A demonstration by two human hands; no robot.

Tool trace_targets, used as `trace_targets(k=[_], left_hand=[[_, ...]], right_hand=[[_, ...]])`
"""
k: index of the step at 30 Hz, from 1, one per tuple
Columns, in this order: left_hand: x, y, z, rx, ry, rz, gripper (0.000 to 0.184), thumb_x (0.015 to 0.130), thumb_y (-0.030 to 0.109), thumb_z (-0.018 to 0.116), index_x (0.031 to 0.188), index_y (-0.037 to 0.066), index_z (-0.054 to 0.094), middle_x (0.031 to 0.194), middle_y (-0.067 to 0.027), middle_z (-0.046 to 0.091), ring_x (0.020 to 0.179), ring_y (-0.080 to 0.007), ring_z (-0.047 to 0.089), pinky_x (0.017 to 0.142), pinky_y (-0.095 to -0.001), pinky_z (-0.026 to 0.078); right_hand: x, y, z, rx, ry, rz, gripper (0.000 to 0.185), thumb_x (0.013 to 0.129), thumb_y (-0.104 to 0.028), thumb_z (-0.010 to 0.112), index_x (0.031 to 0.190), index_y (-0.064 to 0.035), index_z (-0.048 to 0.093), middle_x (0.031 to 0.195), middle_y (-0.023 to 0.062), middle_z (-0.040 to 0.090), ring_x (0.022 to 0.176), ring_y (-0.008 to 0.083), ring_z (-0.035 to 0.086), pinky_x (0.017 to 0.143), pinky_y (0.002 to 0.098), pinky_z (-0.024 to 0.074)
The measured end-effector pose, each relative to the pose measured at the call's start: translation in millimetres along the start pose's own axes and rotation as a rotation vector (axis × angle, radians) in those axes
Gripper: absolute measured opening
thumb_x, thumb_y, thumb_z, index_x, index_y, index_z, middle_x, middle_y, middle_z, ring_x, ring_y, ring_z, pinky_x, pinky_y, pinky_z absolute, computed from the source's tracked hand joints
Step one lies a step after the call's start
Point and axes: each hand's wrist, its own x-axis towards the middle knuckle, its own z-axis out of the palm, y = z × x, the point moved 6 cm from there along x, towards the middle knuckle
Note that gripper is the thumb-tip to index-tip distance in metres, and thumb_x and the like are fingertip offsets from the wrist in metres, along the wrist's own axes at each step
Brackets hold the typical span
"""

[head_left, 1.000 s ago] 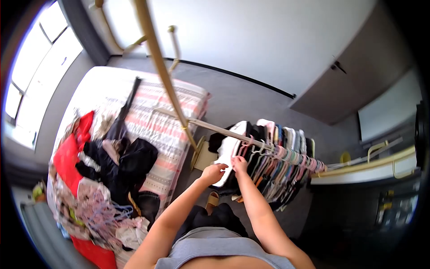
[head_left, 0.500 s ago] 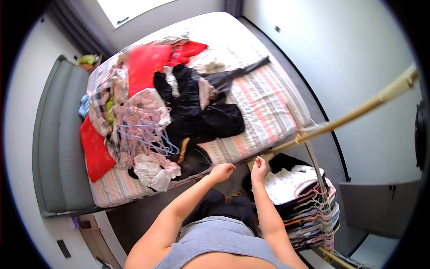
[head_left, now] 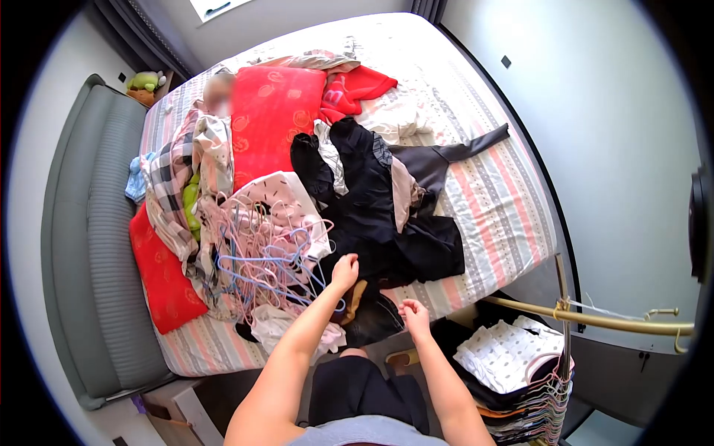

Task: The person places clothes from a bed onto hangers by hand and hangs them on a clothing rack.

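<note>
My left hand [head_left: 346, 270] is over the near edge of a pile of black clothes [head_left: 372, 208], beside a heap of pink and blue hangers [head_left: 275, 253]. Its fingers are curled in, with nothing seen in them. Lower and to the right, my right hand [head_left: 414, 317] hovers near the bed's front edge, fingers bent together and no item showing. Dark jeans [head_left: 372, 320] lie between and below the hands. A tan strip [head_left: 355, 301] sits just under my left wrist. Whether my left fingertips touch the black cloth, I cannot tell.
A red cushion [head_left: 271, 111] and mixed clothes cover the bed's left half; another red cushion [head_left: 165, 271] rests by the headboard [head_left: 111, 223]. At right stands a gold-coloured rail [head_left: 617, 324] above a stack of hung clothes, a white spotted one [head_left: 509, 353] on top.
My view has shifted closer to the bed. Both hands have moved forward: the left now reaches over the black clothes, the right hangs near the bed's edge. Nothing visibly picked up.
</note>
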Motion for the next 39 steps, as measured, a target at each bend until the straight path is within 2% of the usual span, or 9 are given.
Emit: trace_targets(k=[8, 11, 16, 19, 21, 24, 28, 35, 39], left_hand=[[180.0, -13.4, -4.1, 0.511, 0.139, -0.190, 0.056, 0.072, 0.024, 0.064, 0.120, 0.006, 0.042, 0.116, -0.0153, 0.049, 0.109, -0.0313, 0.048, 0.093, -0.0420, 0.037], [188.1, -6.5, 1.2, 0.533, -0.366, -0.476, 0.060, 0.066, 0.031, 0.064, 0.119, 0.006, 0.047, 0.107, -0.0124, 0.060, 0.106, -0.0258, 0.055, 0.097, -0.0504, 0.030], [94.3, 63.1, 71.8, 0.414, -0.234, 0.114, 0.022, 0.063, 0.018, 0.058, 0.075, 0.000, 0.060, 0.071, -0.0190, 0.061, 0.065, -0.0346, 0.061, 0.062, -0.0444, 0.050], [-15.1, 107.4, 124.2, 0.385, -0.395, 0.389, 0.024, 0.064, 0.023, 0.059, 0.080, 0.006, 0.064, 0.074, -0.0160, 0.062, 0.063, -0.0289, 0.062, 0.055, -0.0378, 0.049], [-88.2, 151.7, 128.3, 0.319, -0.287, 0.604, 0.030, 0.063, 0.025, 0.062, 0.086, 0.007, 0.062, 0.087, -0.0165, 0.062, 0.079, -0.0312, 0.061, 0.066, -0.0407, 0.048], [-134.9, 187.2, 122.8, 0.333, -0.755, 0.396, 0.035, 0.067, 0.020, 0.061, 0.099, 0.005, 0.060, 0.104, -0.0178, 0.057, 0.100, -0.0307, 0.052, 0.078, -0.0386, 0.042], [-185.6, 229.4, 67.6, -0.132, -0.469, 0.656, 0.034, 0.073, 0.023, 0.061, 0.103, 0.008, 0.058, 0.111, -0.0136, 0.053, 0.102, -0.0295, 0.050, 0.081, -0.0408, 0.041], [-232.4, 147.3, 58.6, -0.004, 0.113, -0.084, 0.065, 0.077, 0.033, 0.065, 0.128, 0.007, 0.035, 0.122, -0.0195, 0.042, 0.106, -0.0310, 0.049, 0.086, -0.0378, 0.042], [-269.9, 158.3, 100.0, -1.285, -0.233, -0.829, 0.068, 0.076, 0.002, 0.058, 0.135, 0.014, 0.027, 0.110, -0.0116, 0.051, 0.097, -0.0229, 0.054, 0.083, -0.0354, 0.045]], right_hand=[[-2.3, 10.8, -8.0, -0.036, 0.095, 0.150, 0.016, 0.086, -0.004, 0.048, 0.099, 0.0005, 0.056, 0.087, 0.0082, 0.063, 0.070, 0.0096, 0.058, 0.062, 0.0196, 0.0451], [-2.6, 26.2, -17.1, -0.025, 0.131, 0.180, 0.016, 0.086, -0.004, 0.048, 0.099, 0.0006, 0.056, 0.087, 0.0084, 0.063, 0.069, 0.0100, 0.058, 0.062, 0.0200, 0.0456], [-1.7, 24.0, -19.5, 0.005, 0.177, 0.195, 0.022, 0.087, -0.012, 0.053, 0.104, 0.0014, 0.054, 0.092, 0.0089, 0.061, 0.076, 0.0128, 0.059, 0.067, 0.0247, 0.0474], [-5.1, -29.6, -7.3, 0.292, 0.283, 0.091, 0.038, 0.082, -0.018, 0.062, 0.113, 0.0002, 0.049, 0.102, 0.0105, 0.058, 0.089, 0.0162, 0.057, 0.076, 0.0281, 0.0464], [2.3, -31.1, -24.1, 0.154, 0.280, -0.005, 0.049, 0.077, -0.016, 0.067, 0.118, -0.0011, 0.045, 0.107, 0.0108, 0.055, 0.096, 0.0180, 0.054, 0.081, 0.0296, 0.0448], [-11.0, -31.4, -65.0, 0.046, 0.358, -0.039, 0.049, 0.072, -0.011, 0.069, 0.114, 0.0020, 0.048, 0.106, 0.0101, 0.056, 0.096, 0.0199, 0.054, 0.083, 0.0305, 0.0441], [-29.7, -9.2, -118.3, 0.424, 0.398, -0.033, 0.033, 0.086, -0.021, 0.055, 0.113, -0.0017, 0.051, 0.106, 0.0090, 0.058, 0.092, 0.0223, 0.058, 0.079, 0.0330, 0.0471], [-118.6, -46.0, -106.4, 0.798, -0.261, 0.087, 0.046, 0.088, -0.042, 0.049, 0.121, -0.0097, 0.049, 0.115, 0.0027, 0.057, 0.104, 0.0186, 0.055, 0.089, 0.0340, 0.0431], [-167.9, -58.0, -116.1, 0.806, -0.421, 0.050, 0.044, 0.088, -0.040, 0.051, 0.120, -0.0099, 0.050, 0.115, 0.0030, 0.058, 0.103, 0.0178, 0.055, 0.089, 0.0333, 0.0433]])
